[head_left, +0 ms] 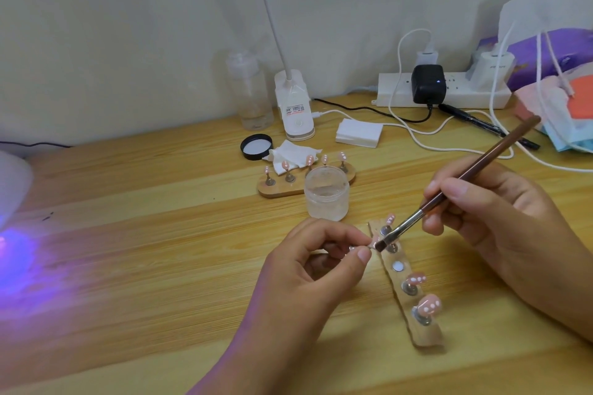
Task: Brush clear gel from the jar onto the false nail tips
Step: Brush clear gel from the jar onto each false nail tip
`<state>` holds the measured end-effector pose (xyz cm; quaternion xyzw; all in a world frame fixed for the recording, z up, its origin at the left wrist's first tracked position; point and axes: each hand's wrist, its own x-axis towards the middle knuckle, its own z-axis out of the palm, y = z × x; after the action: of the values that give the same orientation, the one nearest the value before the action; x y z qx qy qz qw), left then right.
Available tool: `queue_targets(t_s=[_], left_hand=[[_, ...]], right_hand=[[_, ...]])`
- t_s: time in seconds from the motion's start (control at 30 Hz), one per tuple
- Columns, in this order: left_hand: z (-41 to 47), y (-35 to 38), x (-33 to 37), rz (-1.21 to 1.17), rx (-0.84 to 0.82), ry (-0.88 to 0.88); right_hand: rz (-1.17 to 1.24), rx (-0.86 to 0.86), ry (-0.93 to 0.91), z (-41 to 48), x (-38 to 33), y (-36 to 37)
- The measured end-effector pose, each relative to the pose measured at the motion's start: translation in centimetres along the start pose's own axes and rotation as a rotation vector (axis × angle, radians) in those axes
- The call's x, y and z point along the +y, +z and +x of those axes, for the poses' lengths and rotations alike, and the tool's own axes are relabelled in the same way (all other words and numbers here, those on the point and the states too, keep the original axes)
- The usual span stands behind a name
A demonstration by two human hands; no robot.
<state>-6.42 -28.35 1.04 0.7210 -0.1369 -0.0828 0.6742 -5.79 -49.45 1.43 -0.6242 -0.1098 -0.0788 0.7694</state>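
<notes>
Head view, lower centre: left hand (316, 261) pinching a small pink nail tip (374, 242) between thumb and forefinger, right hand (487, 212) gripping the slim brown brush (462, 178), flat bristles touching the tip from its right, handle slanting toward upper right. Sitting just above, open frosted jar (326, 194); lying lower right, wooden holder (409, 285) carrying glossy dotted tips.

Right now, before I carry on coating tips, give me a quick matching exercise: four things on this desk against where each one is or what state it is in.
Things:
1. brush
2. gel jar
3. black lid
4. nail tip being coated

Places or states:
A. lying off the jar, near the lamp base
B. pinched in the left hand's fingers
C. open, standing between the two wooden holders
D. held in the right hand, bristles at the tip

Pairs: 1-D, 2-C, 3-A, 4-B
</notes>
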Motion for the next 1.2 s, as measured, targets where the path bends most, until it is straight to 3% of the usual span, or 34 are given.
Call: queue_targets(t_s=[0.67,0.83,1.2], left_hand=[[0.13,-0.19,-0.62,0.008,-0.015,-0.01],[-0.02,-0.29,-0.47,0.014,-0.01,-0.028],[0.01,-0.25,-0.68,0.008,-0.019,-0.005]], right_hand=[[-0.187,0.083,-0.087,-0.35,-0.14,0.46],[-0.052,0.13,-0.06,0.24,0.31,-0.26],[0.04,-0.066,-0.065,0.03,0.41,-0.43]])
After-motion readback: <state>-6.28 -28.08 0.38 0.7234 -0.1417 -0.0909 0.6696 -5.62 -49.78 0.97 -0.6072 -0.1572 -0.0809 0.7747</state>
